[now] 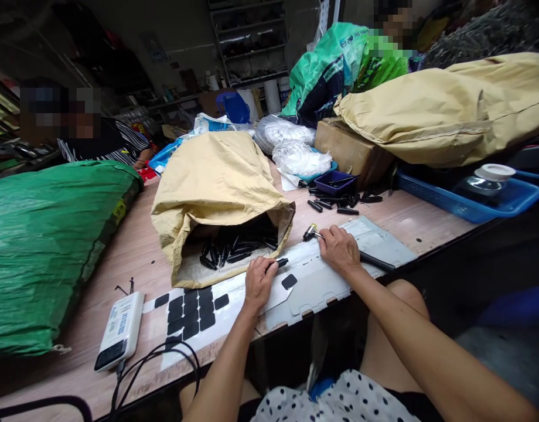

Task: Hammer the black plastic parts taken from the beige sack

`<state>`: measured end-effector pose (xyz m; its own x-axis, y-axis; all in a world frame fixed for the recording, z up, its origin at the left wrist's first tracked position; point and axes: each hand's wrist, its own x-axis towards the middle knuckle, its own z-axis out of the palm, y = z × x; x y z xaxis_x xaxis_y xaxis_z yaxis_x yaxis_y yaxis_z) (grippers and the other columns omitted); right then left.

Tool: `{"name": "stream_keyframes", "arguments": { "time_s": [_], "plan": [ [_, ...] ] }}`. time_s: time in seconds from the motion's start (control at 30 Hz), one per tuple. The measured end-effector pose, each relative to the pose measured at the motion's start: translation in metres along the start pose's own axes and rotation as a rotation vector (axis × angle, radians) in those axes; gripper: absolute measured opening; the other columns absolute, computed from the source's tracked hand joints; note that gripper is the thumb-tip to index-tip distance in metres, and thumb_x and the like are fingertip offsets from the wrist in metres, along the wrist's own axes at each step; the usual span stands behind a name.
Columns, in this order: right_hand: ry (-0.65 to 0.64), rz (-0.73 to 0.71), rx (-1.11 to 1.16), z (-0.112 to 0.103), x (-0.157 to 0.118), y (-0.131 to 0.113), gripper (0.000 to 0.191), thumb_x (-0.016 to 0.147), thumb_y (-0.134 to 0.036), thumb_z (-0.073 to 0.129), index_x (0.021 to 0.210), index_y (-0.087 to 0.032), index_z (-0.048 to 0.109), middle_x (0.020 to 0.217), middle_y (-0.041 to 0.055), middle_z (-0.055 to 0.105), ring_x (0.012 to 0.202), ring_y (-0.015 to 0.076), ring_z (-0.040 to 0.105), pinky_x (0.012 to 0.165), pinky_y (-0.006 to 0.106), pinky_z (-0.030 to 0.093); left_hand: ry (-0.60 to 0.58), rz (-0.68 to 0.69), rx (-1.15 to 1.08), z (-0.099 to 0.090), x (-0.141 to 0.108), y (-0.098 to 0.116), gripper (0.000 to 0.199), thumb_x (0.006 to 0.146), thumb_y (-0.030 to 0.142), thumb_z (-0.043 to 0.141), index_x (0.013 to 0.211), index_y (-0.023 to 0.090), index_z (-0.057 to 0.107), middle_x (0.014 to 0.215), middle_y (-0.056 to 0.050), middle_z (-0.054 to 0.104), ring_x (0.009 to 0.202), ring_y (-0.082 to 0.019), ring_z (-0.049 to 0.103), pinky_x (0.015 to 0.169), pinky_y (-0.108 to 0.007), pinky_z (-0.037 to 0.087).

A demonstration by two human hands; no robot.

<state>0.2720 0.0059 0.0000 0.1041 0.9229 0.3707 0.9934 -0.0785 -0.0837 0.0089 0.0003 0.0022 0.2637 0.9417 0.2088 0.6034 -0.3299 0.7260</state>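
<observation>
My left hand (258, 282) pinches a short black tube-like piece (282, 263), whose end sticks out to the right of the fingers. My right hand (340, 251) is closed around a small hammer (310, 233) with a metal shaft; its head points left and the black handle reaches out behind the wrist. Both hands rest over a grey-white sheet (375, 237) at the table's front edge. Between them lies a single black rounded-square pad (289, 282). Beyond my left hand, a tan paper sack (221, 176) lies with its mouth toward me, with several black pieces (228, 252) inside.
A white power bank (120, 331) with black cables stands left of a sheet of black pads (190, 313). A green sack (54, 246) fills the left. Loose black pieces surround a purple tray (335, 183); a blue basket (471, 196) is right. Another person sits across.
</observation>
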Motion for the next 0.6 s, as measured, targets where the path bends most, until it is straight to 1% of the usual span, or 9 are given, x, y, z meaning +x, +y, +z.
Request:
{"name": "stream_keyframes", "arguments": {
  "time_s": [0.43, 0.6],
  "plan": [
    [0.019, -0.005, -0.007, 0.0015, -0.0004, -0.0003, 0.023, 0.098, -0.033, 0.050, 0.106, -0.019, 0.067, 0.101, 0.0096, 0.061, 0.094, 0.0234, 0.049, 0.075, 0.035, 0.027, -0.012, 0.009, 0.035, -0.0002, -0.0014, 0.0022, 0.024, 0.101, 0.034, 0.051, 0.095, 0.023, 0.072, 0.095, -0.004, 0.066, 0.095, -0.023, 0.056, 0.090, -0.039, 0.042],
    [0.002, -0.007, -0.004, 0.0003, 0.0002, -0.0003, 0.023, 0.098, -0.032, 0.049, 0.107, -0.019, 0.067, 0.101, 0.0103, 0.061, 0.094, 0.0236, 0.049, 0.075, 0.035, 0.027, -0.021, 0.025, 0.036, -0.0004, -0.0023, 0.0013, 0.031, 0.103, 0.035, 0.046, 0.089, 0.022, 0.070, 0.091, -0.004, 0.065, 0.091, -0.023, 0.054, 0.087, -0.038, 0.041]
  ]
}}
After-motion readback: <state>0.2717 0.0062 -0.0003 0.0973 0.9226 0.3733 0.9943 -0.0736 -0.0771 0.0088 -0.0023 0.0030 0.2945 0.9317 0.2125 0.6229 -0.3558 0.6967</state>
